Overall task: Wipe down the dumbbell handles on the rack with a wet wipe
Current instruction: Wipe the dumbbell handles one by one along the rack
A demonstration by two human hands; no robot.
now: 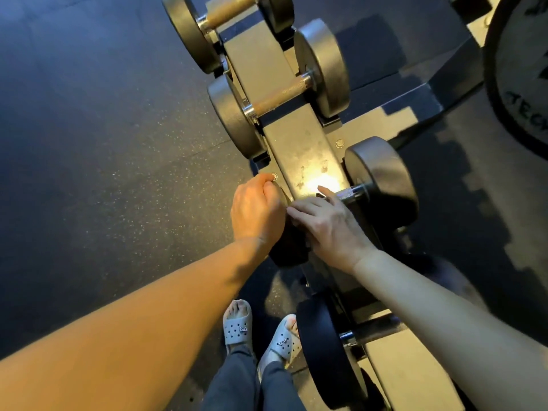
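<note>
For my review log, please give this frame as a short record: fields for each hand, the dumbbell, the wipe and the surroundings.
left hand: fingers curled over the near end of the dumbbell
right hand: lies over its handle; grip unclear
wet wipe: not visible
rack: next dumbbell further along, tan handle uncovered
also: weight plate, upper right

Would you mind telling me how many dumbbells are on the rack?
4. Top dumbbell at the upper edge; second dumbbell below it; third dumbbell under the left hand and right hand; lowest dumbbell beside the feet. Others may lie outside the frame.
</note>
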